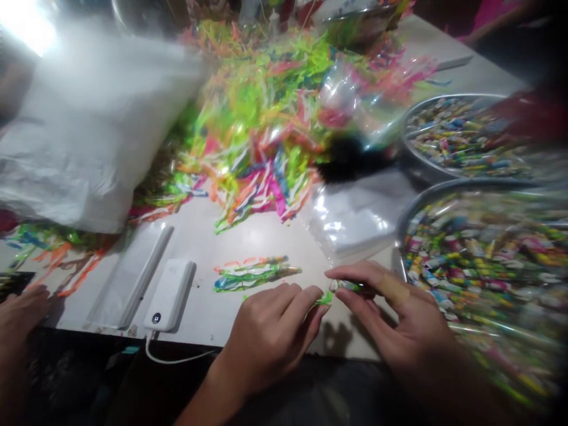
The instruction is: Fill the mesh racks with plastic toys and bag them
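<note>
My left hand (284, 319) is closed in a pinch on a bright green plastic strip (326, 299), most of it hidden behind the fingers. Close beside it, my right hand (390, 313) pinches a small printed tube (348, 286) between thumb and fingers. The tube's whitish end points toward the green strip; whether the two touch is hard to tell. A tan patch wraps one finger of the right hand. Just beyond my left hand, several coloured strips with slim tubes (252, 273) lie side by side on the white table (204, 236).
A large pile of neon strips (266, 118) covers the table's middle. Two metal basins of small tubes, one near (402, 225) and one far (406, 121), stand right. A white sack (84, 130), power bank (168, 296), clear plastic bag (355, 213) and another person's hand (26, 313) surround the work area.
</note>
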Motion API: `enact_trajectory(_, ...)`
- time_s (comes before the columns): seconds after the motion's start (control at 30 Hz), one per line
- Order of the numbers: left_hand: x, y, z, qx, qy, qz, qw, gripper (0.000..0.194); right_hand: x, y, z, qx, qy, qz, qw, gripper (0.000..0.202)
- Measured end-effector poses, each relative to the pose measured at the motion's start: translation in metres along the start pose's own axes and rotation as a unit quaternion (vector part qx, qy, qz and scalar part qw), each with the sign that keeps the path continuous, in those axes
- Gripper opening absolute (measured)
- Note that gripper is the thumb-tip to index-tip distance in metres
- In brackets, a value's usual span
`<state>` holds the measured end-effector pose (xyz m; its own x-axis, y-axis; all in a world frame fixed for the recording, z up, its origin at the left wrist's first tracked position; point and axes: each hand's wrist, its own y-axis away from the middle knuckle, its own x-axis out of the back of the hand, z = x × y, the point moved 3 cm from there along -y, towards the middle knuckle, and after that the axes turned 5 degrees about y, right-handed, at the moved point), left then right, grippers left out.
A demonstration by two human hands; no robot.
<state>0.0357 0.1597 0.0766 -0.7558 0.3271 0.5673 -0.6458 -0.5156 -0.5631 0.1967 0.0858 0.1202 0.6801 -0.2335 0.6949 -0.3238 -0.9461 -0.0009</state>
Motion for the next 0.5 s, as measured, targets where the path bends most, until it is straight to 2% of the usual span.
enact_trajectory(0.1, 0.0, -0.001, 0.001, -0.012, -0.039, 0.007, 0.999, 0.009, 0.0, 0.001, 0.0, -0.036, 0.006, -0.006, 0.999, 0.015)
enact_trajectory(0.17, -0.001, -0.001, 0.001, -0.018, -0.057, 0.004, 0.998, 0.011, -0.001, 0.001, 0.001, -0.031, 0.009, -0.018, 0.999, 0.012)
enact_trajectory(0.3, -0.005, 0.001, -0.001, -0.032, -0.081, -0.008, 0.996, 0.013, -0.004, 0.0, 0.003, 0.046, 0.048, -0.019, 0.998, 0.011)
enact_trajectory(0.5, -0.01, 0.005, -0.005, -0.012, -0.093, 0.007, 0.996, 0.013, -0.015, -0.001, 0.008, 0.161, 0.07, -0.032, 0.984, 0.023)
